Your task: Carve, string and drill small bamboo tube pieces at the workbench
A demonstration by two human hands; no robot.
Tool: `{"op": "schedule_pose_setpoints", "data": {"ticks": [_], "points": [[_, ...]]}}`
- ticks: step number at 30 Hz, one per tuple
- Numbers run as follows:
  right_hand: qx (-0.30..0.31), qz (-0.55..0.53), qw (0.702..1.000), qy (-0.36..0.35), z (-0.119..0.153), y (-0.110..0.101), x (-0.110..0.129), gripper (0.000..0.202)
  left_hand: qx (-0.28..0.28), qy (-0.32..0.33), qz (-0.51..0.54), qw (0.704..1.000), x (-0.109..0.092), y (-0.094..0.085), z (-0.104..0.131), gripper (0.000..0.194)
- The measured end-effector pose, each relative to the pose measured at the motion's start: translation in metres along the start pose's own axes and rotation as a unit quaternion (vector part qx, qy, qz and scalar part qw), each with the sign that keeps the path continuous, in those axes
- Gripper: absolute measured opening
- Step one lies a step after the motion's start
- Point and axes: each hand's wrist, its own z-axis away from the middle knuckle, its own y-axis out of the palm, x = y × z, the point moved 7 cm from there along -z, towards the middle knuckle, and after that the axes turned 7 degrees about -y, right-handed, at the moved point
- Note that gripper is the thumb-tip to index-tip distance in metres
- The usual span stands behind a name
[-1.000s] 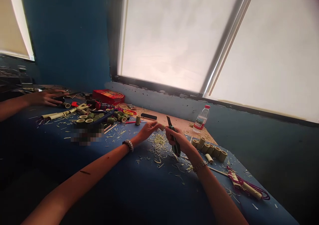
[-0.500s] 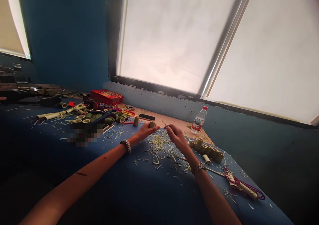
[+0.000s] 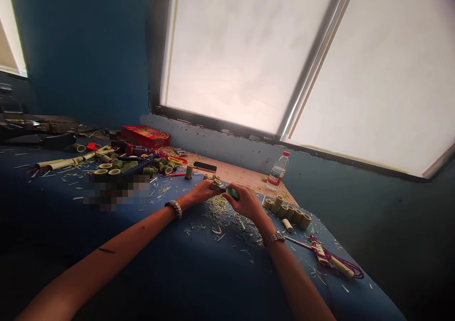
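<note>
Near the centre, my left hand [image 3: 201, 193] is closed around a short bamboo tube [image 3: 216, 184], whose open end shows. My right hand [image 3: 246, 200] grips a small tool with a green handle [image 3: 232, 193]; its dark tip reaches the tube's rim. Under both hands lies a heap of pale shavings [image 3: 218, 206] on the blue table cover [image 3: 170, 264]. Just beyond my left hand stands one upright tube [image 3: 189, 171], and a few more tube ends [image 3: 209, 177] show behind the held one.
Several bamboo tubes [image 3: 290, 213] line the right side, below a water bottle [image 3: 276, 173]. Purple cord [image 3: 329, 254] lies nearer on the right. A black phone [image 3: 205, 166] rests at the back. Tubes, tools and a red box [image 3: 145, 136] crowd the left.
My right hand has come closer to my left hand, and its tool now meets the tube, with the green handle visible. The tube has tilted. The whole view has shifted slightly.
</note>
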Motion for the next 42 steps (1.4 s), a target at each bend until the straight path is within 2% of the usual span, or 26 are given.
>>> {"op": "schedule_pose_setpoints", "data": {"ticks": [4, 8, 10, 13, 16, 20, 24, 34, 39, 42], "points": [[-0.028, 0.049, 0.998, 0.015, 0.0, -0.007, -0.007, 0.031, 0.017, -0.015, 0.005, 1.0, -0.004, 0.003, 0.006, 0.049], [-0.147, 0.074, 0.977, 0.135, 0.008, -0.034, -0.041, 0.038, 0.054, -0.016, 0.002, 0.998, -0.004, 0.011, 0.01, 0.057], [-0.173, 0.066, 0.967, 0.177, 0.013, -0.04, -0.054, 0.04, 0.048, -0.01, -0.001, 0.999, -0.001, 0.012, 0.01, 0.058], [-0.135, -0.018, 0.977, 0.166, 0.011, -0.026, -0.054, 0.044, 0.009, -0.008, -0.021, 1.0, 0.004, 0.008, 0.006, 0.053], [-0.082, -0.123, 0.98, 0.133, 0.003, 0.0, -0.038, 0.05, -0.01, 0.001, -0.065, 0.998, 0.008, 0.006, 0.004, 0.041], [-0.039, -0.17, 0.978, 0.114, -0.004, 0.019, -0.021, 0.053, -0.024, 0.036, -0.125, 0.991, 0.005, 0.006, 0.006, 0.03], [-0.045, -0.199, 0.972, 0.117, -0.004, 0.02, -0.023, 0.051, -0.073, 0.075, -0.169, 0.98, -0.006, 0.001, 0.007, 0.032], [-0.074, -0.292, 0.942, 0.15, -0.002, 0.014, -0.032, 0.046, -0.133, 0.062, -0.154, 0.977, -0.019, -0.01, 0.011, 0.038], [-0.044, -0.34, 0.923, 0.176, -0.001, 0.017, -0.027, 0.047, -0.159, 0.089, -0.091, 0.979, -0.024, -0.017, 0.015, 0.045], [-0.004, -0.359, 0.918, 0.17, -0.002, 0.022, -0.02, 0.051, -0.148, 0.099, -0.044, 0.983, -0.026, -0.018, 0.013, 0.049]]}}
